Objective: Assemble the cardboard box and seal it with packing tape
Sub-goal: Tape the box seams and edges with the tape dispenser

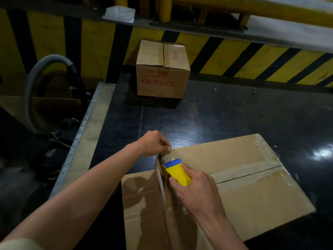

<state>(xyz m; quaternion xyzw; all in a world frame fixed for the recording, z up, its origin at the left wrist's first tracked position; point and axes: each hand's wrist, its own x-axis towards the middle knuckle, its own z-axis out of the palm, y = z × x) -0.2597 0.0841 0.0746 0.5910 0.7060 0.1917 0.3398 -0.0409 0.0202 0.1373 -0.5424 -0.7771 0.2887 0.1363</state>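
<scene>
A large brown cardboard box [243, 186] lies on the dark table in front of me, its flaps closed along a centre seam with clear packing tape over the right part. My right hand [194, 190] grips a yellow and blue tape dispenser [177, 171] at the box's far left edge, over the seam. My left hand [155, 145] pinches the clear tape end at the box's far corner, just beyond the dispenser. The tape roll itself is hidden by my right hand.
A smaller sealed cardboard box [162, 69] with red lettering stands at the back of the table [234, 114]. A yellow and black striped barrier [252, 58] runs behind it. A grey hose [46, 69] arcs left of the table's metal edge [86, 127].
</scene>
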